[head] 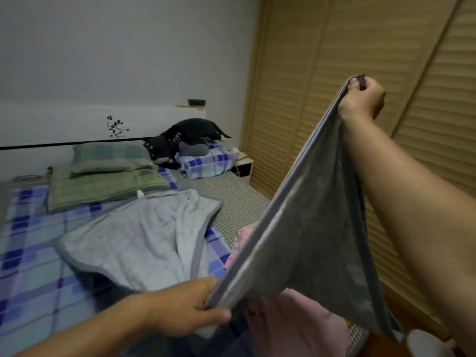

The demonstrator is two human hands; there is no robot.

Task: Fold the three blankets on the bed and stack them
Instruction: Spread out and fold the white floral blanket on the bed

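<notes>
A dark grey blanket (314,228) hangs stretched in the air between my two hands. My right hand (360,99) grips its top corner high up at the right. My left hand (188,307) pinches its lower edge near the bottom middle. A pale grey-white blanket (136,240) with a grey border lies spread and rumpled on the bed (31,253). A pink blanket (296,323) lies bunched under the grey one, partly hidden by it.
Green pillows (108,171) and a folded checked quilt (206,161) with a dark plush toy (185,135) sit at the bed's head. A white nightstand (243,166) stands beside louvred wooden wardrobe doors (334,73) on the right.
</notes>
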